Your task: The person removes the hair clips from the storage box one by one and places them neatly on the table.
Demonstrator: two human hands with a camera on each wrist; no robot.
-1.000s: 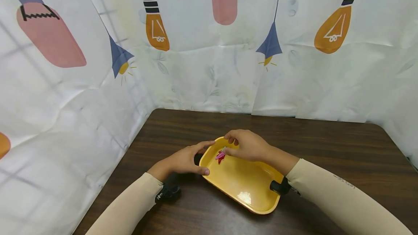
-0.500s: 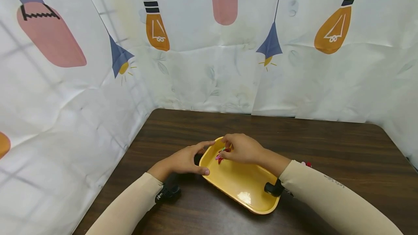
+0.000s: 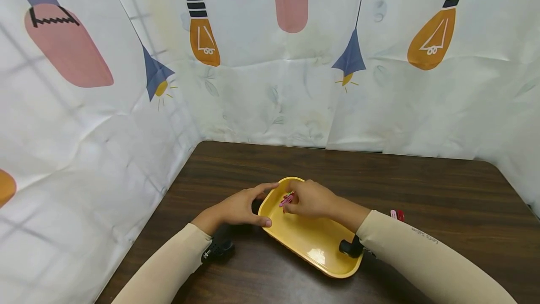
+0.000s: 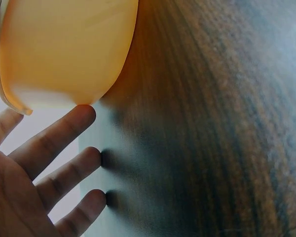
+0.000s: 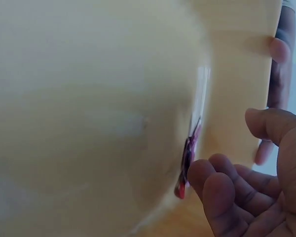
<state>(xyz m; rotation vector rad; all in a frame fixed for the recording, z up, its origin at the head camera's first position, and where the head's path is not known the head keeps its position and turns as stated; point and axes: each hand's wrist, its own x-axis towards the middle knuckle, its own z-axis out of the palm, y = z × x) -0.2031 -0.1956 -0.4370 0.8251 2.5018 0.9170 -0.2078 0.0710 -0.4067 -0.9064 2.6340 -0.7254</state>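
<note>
My right hand [image 3: 312,199] held nothing, thumb wide of loosely bent fingers [image 5: 219,190], tips just beside the small clips [image 5: 188,155] in the yellow tray [image 3: 312,243]; my left hand [image 3: 242,206], fingers spread, touched its end.

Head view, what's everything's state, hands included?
Yellow rounded-rectangular tray: open side up on the dark wood-grain table.
Small pink and red clips: bunched inside the tray; open or closed unclear.
Pink oblong clip and red oblong clip: side by side on the table.
Left hand: spread fingers touching the tray's end.
Right hand: fingers partly curled at the bunched clips, thumb apart.
</note>
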